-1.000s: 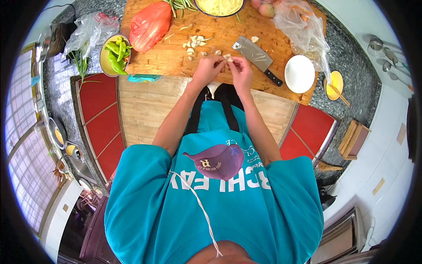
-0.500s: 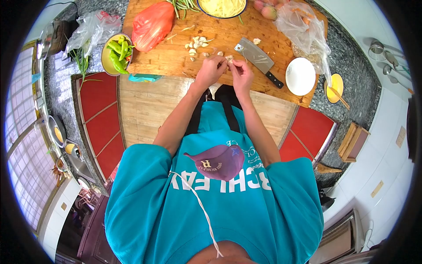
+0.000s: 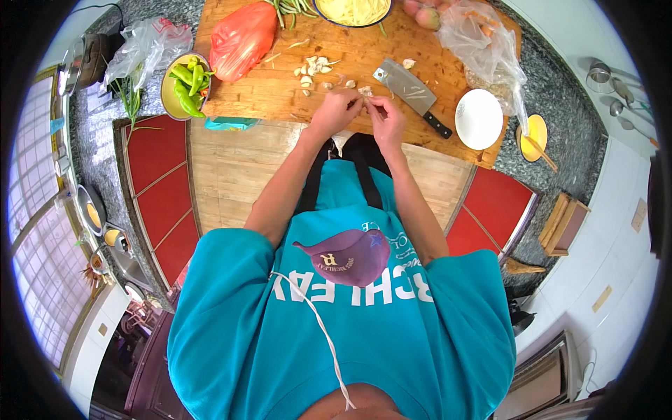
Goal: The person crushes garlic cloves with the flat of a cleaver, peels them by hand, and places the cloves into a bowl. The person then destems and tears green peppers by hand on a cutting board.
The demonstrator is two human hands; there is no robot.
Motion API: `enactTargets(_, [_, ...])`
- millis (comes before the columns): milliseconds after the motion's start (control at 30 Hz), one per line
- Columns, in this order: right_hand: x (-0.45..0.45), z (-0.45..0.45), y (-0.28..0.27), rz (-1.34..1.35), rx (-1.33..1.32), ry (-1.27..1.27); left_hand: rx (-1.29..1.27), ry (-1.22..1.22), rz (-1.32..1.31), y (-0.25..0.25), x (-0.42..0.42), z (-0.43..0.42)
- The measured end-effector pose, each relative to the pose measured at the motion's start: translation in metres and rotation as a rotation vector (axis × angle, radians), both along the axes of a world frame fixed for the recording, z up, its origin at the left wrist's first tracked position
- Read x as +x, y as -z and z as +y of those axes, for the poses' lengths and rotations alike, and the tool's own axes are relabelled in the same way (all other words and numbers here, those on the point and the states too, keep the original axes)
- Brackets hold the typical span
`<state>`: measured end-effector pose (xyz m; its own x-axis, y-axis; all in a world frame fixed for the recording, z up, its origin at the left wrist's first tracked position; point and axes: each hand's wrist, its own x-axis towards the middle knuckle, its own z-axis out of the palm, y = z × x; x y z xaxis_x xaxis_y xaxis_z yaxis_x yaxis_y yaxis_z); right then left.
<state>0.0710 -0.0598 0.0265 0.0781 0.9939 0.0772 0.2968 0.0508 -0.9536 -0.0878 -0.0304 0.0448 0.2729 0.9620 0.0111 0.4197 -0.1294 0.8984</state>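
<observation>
My left hand [image 3: 336, 110] and my right hand [image 3: 386, 119] meet at the front edge of the wooden board [image 3: 266, 94]. Both are closed, fingertips pinched together around something small that they mostly hide. Pale garlic skins [image 3: 365, 92] lie just beyond the fingertips. Left of these is a small pile of garlic cloves [image 3: 315, 66], with a few single cloves nearer my left hand. A cleaver [image 3: 406, 85] rests flat to the right of my right hand, its black handle toward the board's front edge. One more garlic piece [image 3: 408, 64] sits behind the blade.
A white bowl [image 3: 479, 119] is on the board's right, near a yellow bowl [image 3: 533, 137] with chopsticks. At left are a red plastic bag [image 3: 242, 40] and a bowl of green peppers [image 3: 186, 87]. A bowl of pale shreds [image 3: 353, 10] stands at the back.
The view has shifted slightly. My hands stay together at the board's edge, with only small movements of the fingers.
</observation>
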Motion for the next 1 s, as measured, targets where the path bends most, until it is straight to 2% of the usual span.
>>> enactTargets(133, [-0.002,-0.002,-0.010,-0.064,0.025,0.005,-0.014,-0.050,-0.031,0.002,0.003,-0.002])
enactTargets(200, [-0.005,-0.004,-0.008,0.138,-0.126,0.058,-0.091,-0.058,-0.011,-0.001,0.004,-0.003])
enactTargets(233, [-0.007,-0.004,-0.005,0.140,-0.124,0.056,-0.168,-0.069,0.009,-0.004,0.004,-0.002])
enactTargets(267, [-0.008,-0.004,-0.001,0.303,-0.140,0.083,-0.167,-0.069,0.009,-0.005,0.005,-0.003])
enactTargets(300, [-0.009,-0.003,-0.001,0.466,-0.156,0.109,-0.281,-0.108,-0.071,-0.006,0.006,-0.003])
enactTargets(333, [-0.009,-0.003,0.000,0.466,-0.156,0.110,-0.394,-0.147,-0.152,-0.008,0.007,-0.004])
enactTargets(433, [-0.006,-0.004,-0.001,0.464,-0.192,0.130,-0.332,-0.085,-0.175,0.002,0.004,-0.005])
enactTargets(533, [-0.002,-0.004,-0.001,0.341,-0.156,0.078,-0.280,-0.052,-0.163,-0.001,0.002,-0.007])
enactTargets(633, [0.000,-0.003,0.000,0.337,-0.150,0.055,-0.335,-0.055,-0.208,-0.008,0.001,-0.007])
enactTargets(833, [-0.003,-0.005,-0.003,0.309,-0.135,0.090,-0.240,-0.015,-0.110,-0.014,0.005,-0.009])
enactTargets(967, [-0.007,-0.007,-0.007,0.214,-0.111,0.128,-0.236,-0.045,-0.102,-0.007,0.008,-0.012])
enactTargets(1000, [-0.008,-0.008,-0.007,0.179,-0.111,0.134,-0.169,-0.055,-0.082,-0.006,0.008,-0.013])
